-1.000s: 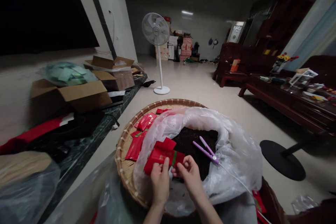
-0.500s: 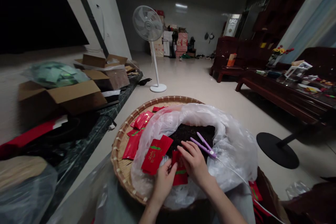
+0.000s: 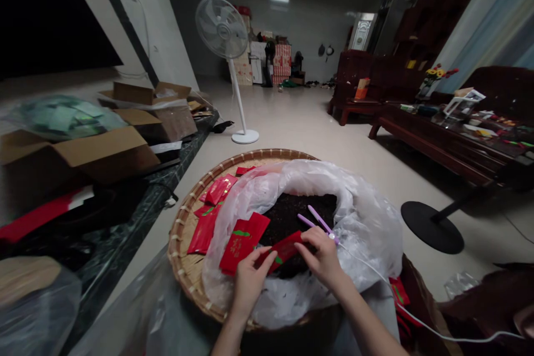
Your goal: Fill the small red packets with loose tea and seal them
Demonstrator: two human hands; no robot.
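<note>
My left hand [image 3: 249,281] and my right hand [image 3: 321,256] together pinch a small red packet [image 3: 282,250], held tilted over dark loose tea [image 3: 294,217] inside a clear plastic bag [image 3: 367,222]. The left hand grips its lower left end, the right hand its upper right end. A stack of red packets [image 3: 242,238] lies on the bag's left rim beside my left hand. A purple clip-like sealer [image 3: 317,222] with a white cord rests on the tea just above my right hand. The bag sits in a round woven tray [image 3: 183,239].
More red packets [image 3: 211,206] lie loose in the tray's left side. Open cardboard boxes [image 3: 83,150] stand on a dark counter at left. A white floor fan [image 3: 227,61] stands behind. A black round stand base [image 3: 431,226] and a dark wooden table [image 3: 450,144] are at right.
The camera has drifted so the scene sits lower left. The held packet went from lying near the bag's front edge to being lifted over the tea, tilted between both hands.
</note>
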